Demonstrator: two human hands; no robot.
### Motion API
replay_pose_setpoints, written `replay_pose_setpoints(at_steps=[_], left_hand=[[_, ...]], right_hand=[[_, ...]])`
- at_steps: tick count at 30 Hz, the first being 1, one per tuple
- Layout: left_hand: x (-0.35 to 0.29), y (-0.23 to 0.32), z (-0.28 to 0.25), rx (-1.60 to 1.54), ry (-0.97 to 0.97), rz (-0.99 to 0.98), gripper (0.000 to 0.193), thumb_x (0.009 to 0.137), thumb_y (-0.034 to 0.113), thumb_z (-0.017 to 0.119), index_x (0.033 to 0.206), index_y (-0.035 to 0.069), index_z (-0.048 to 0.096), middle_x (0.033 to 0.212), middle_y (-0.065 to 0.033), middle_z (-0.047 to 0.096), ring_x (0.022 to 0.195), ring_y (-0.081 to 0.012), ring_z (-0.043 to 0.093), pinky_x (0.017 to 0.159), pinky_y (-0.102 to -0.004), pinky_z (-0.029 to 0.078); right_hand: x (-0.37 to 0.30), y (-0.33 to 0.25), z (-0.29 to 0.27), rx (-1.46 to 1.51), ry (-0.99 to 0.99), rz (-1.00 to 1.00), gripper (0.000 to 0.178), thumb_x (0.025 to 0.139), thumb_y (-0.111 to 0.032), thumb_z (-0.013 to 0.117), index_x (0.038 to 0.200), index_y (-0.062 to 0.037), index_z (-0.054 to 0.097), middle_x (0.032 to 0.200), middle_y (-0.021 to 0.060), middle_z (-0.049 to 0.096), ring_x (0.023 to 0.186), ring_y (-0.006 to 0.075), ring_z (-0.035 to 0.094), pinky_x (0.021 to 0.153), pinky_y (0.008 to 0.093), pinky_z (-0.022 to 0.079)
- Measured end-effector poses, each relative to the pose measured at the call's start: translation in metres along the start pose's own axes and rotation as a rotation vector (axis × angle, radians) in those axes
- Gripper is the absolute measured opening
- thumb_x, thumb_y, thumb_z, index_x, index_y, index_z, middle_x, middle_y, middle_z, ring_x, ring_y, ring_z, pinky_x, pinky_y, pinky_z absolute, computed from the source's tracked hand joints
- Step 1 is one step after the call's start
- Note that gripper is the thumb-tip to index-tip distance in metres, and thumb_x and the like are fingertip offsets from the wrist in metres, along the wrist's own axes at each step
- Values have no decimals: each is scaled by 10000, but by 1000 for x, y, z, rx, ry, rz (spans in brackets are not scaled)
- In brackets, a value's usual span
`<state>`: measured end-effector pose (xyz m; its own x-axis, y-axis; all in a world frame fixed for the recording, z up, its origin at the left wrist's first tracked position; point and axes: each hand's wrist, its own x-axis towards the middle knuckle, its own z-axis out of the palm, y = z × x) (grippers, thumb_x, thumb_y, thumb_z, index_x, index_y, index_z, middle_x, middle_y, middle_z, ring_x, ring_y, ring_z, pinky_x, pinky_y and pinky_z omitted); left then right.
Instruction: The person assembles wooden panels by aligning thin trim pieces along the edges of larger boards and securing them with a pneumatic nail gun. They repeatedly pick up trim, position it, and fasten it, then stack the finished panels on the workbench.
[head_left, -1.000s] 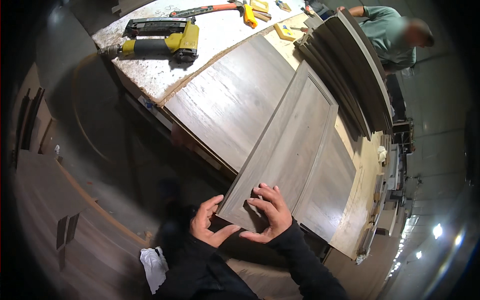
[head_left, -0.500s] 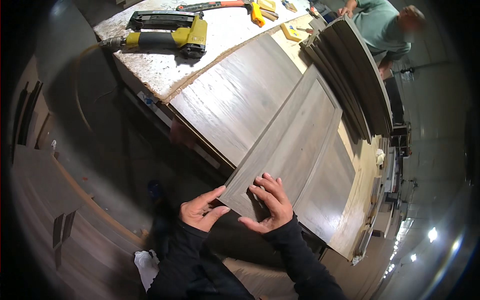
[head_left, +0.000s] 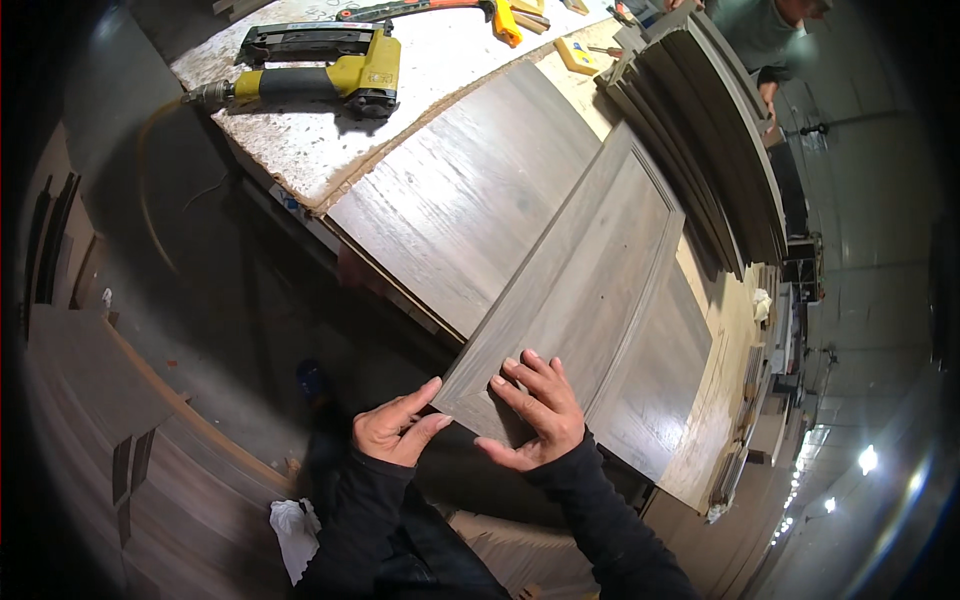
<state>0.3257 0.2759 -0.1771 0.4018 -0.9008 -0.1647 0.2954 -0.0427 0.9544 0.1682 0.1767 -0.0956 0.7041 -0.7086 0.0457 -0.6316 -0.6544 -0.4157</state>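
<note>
A grey-brown wooden cabinet door (head_left: 590, 290) with a raised frame lies slantwise over a flat wood panel (head_left: 455, 185) on the bench. At the door's near left corner is my left hand (head_left: 388, 425), thumb and forefinger closed about the corner from either side. My right hand (head_left: 540, 415) rests on the near end of the door, fingers spread over its face and the thumb at the near edge. Nothing is held in that hand. The underside of the door's near end is hidden.
A yellow and black nail gun (head_left: 325, 75) with an air hose lies on the white board at far left, near an orange-handled tool (head_left: 425, 10). Dark curved-looking wood pieces (head_left: 700, 130) are stacked at right, beside a co-worker (head_left: 755, 40). More wood panels (head_left: 75, 400) stand at lower left.
The view has shifted slightly, and the bench appears a little further left. Both my hands keep their places on the door. The co-worker behind the stack has bent and moved their arms.
</note>
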Motion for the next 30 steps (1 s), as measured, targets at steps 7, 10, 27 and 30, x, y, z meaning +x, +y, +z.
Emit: replay_pose_setpoints(at_steps=[7, 10, 27, 30], left_hand=[[0, 0, 2, -65, 21, 28, 373, 713, 5, 702, 1074, 35, 612, 857, -97, 649, 716, -89, 603, 650, -213, 487], [0, -1, 4, -60, 39, 40, 356, 719, -5, 697, 1064, 24, 611, 873, -92, 648, 737, -87, 603, 668, -209, 487], [-4, 11, 12, -176, 102, -54, 297, 750, -42, 655, 1038, -21, 592, 906, -88, 632, 786, -95, 588, 712, -215, 478], [-5, 9, 14, -174, 120, -50, 271, 761, -20, 656, 1026, -10, 603, 878, -83, 639, 756, -90, 589, 691, -206, 477]], right_hand=[[0, 2, 2, -25, 16, -29, 590, 571, -362, 740, 1102, -141, 610, 1154, 99, 563, 1148, 296, 480, 956, 519, 321], [0, 1, 2, -28, 15, -21, 590, 571, -362, 734, 1104, -142, 609, 1153, 97, 564, 1141, 293, 486, 956, 515, 320], [2, 0, 1, -74, 13, -22, 582, 580, -390, 696, 1114, -179, 607, 1138, 69, 572, 1111, 268, 506, 945, 494, 330], [2, 0, 0, -73, 19, -20, 581, 585, -397, 689, 1120, -186, 604, 1137, 67, 572, 1112, 268, 505, 945, 495, 329]])
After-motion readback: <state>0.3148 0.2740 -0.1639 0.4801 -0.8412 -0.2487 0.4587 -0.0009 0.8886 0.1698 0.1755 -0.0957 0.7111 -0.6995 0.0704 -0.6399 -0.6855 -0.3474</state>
